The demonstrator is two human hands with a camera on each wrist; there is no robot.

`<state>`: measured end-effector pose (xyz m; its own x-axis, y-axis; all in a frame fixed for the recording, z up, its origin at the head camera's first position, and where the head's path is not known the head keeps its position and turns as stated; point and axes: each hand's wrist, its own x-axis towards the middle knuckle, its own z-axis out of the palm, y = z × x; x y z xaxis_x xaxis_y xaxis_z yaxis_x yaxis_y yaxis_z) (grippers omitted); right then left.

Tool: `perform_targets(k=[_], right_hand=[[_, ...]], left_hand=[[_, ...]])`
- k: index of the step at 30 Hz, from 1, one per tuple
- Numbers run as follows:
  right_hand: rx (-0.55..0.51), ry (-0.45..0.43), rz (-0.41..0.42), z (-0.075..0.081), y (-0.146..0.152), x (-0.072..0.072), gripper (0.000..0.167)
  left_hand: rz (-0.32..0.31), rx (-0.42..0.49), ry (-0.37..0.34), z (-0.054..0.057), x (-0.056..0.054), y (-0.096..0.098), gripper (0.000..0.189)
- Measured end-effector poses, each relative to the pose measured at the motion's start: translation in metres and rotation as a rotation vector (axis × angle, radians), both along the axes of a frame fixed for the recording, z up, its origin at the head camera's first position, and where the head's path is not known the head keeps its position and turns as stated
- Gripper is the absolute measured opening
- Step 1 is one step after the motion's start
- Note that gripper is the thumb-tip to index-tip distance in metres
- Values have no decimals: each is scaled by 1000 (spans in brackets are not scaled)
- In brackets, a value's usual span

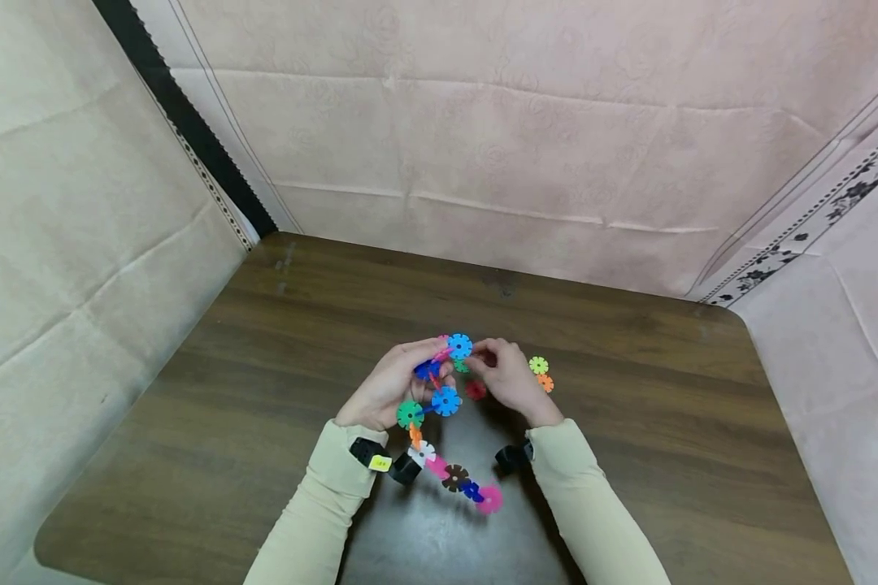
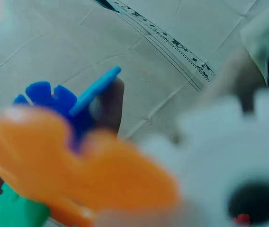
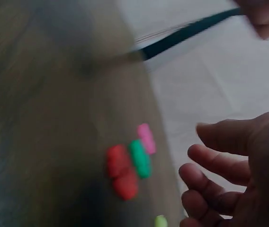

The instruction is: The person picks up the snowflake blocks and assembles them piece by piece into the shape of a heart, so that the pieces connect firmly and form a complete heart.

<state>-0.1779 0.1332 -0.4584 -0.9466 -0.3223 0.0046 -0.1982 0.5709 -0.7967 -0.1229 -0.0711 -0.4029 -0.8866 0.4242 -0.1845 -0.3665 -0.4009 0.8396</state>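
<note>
My left hand (image 1: 384,386) holds a chain of notched plastic discs joined edge to edge. From a light blue disc (image 1: 459,346) at the top, the chain runs past a green disc (image 1: 410,414) and a white disc (image 1: 422,452) down to a pink disc (image 1: 489,499), hanging over my left wrist. Up close in the left wrist view, an orange disc (image 2: 77,165) and the white disc are blurred. My right hand (image 1: 510,375) is just right of the chain's top; in the right wrist view its fingers (image 3: 219,165) curl loosely around nothing.
Loose discs lie on the wooden table (image 1: 263,390): a red disc (image 1: 475,390), a green disc (image 3: 140,158) and a pink disc (image 3: 146,138) near it, and a yellow-green disc (image 1: 538,365) beside an orange disc (image 1: 545,383) right of my right hand. Cloth walls (image 1: 483,146) stand behind the table.
</note>
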Motion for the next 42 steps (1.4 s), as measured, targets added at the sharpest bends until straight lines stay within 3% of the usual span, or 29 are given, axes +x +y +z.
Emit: perform_targets(k=[5, 9, 13, 20, 26, 29, 34, 38, 42], right_hand=[[255, 29, 38, -14, -9, -5, 37], [369, 69, 61, -16, -14, -8, 33], [393, 87, 68, -17, -15, -10, 22], [377, 74, 31, -19, -13, -13, 34], [410, 73, 31, -17, -11, -14, 29], [331, 49, 35, -15, -8, -13, 26], [6, 7, 6, -3, 3, -3, 23], [-184, 59, -35, 17, 13, 11, 20], [-270, 117, -34, 35, 17, 24, 19]], left_hand=[[15, -13, 7, -1, 1, 0, 37], [43, -35, 7, -1, 1, 1, 37], [59, -64, 16, -1, 0, 1, 37], [76, -65, 37, 0, -1, 2, 35], [90, -47, 27, -1, -2, 1, 38], [103, -41, 17, -2, -3, 1, 40], [106, -54, 14, -2, -3, -1, 41], [136, -85, 19, -1, -3, -2, 38], [153, -94, 15, 0, -4, -2, 36]])
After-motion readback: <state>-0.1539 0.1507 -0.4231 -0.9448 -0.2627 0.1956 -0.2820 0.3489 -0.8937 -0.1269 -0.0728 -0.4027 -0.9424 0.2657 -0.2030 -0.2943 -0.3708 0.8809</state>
